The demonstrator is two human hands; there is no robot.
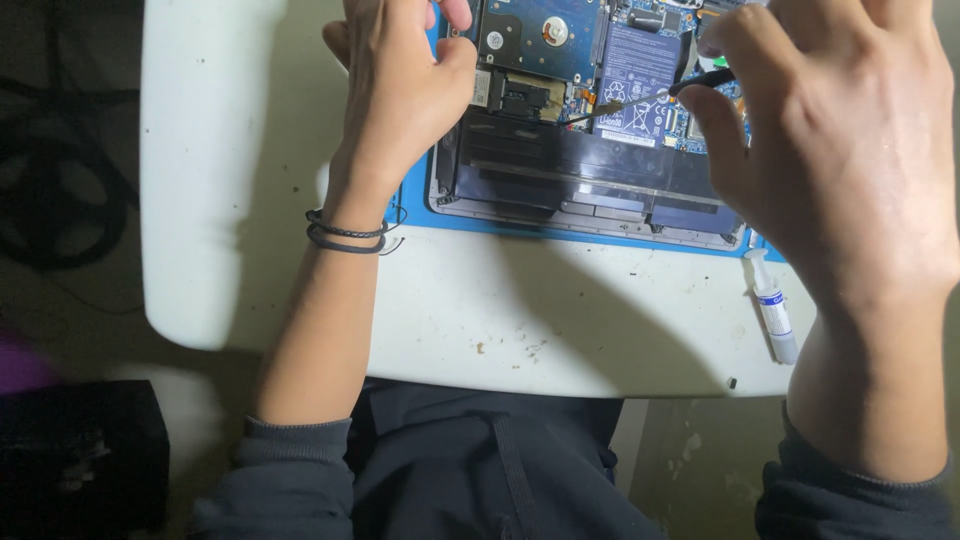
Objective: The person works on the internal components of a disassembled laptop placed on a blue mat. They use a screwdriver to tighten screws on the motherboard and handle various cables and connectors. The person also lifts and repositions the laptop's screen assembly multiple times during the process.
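Black and blue inside, the opened laptop (590,130) lay on a blue mat (600,236) at the desk's (560,320) far edge. Our right hand (850,170) pinched a thin screwdriver (640,103) over its boards; our left hand (400,80) pressed its left corner, gripping nothing.

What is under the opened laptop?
A blue mat lies under the laptop, showing along its near edge, on a white table. How far the mat runs beneath cannot be seen; the laptop and both hands cover it.
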